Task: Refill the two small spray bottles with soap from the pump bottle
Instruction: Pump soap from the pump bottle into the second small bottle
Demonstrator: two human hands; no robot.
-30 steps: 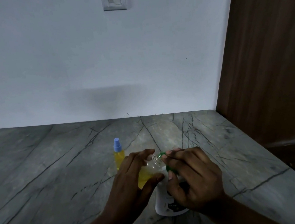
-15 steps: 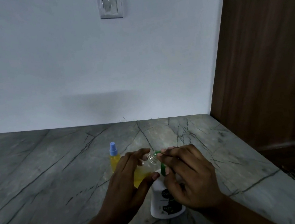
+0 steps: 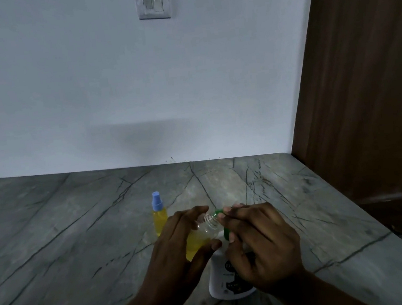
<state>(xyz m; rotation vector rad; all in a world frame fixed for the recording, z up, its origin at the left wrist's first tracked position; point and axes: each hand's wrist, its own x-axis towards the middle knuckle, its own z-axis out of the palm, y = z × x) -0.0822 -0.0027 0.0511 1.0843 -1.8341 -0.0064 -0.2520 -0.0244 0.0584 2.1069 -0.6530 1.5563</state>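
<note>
Item, uncapped spray bottle (image 3: 200, 236): your left hand (image 3: 181, 252) curls fingers and thumb round it, tilting its mouth to the green spout (image 3: 218, 211) to catch soap.
Item, pump bottle (image 3: 219, 278): upright on the counter (image 3: 79, 241); your right hand (image 3: 258, 243) curls over its head, likely to press.
Item, blue-capped spray bottle (image 3: 160, 218): stands just behind-left, yellow-filled.
</note>
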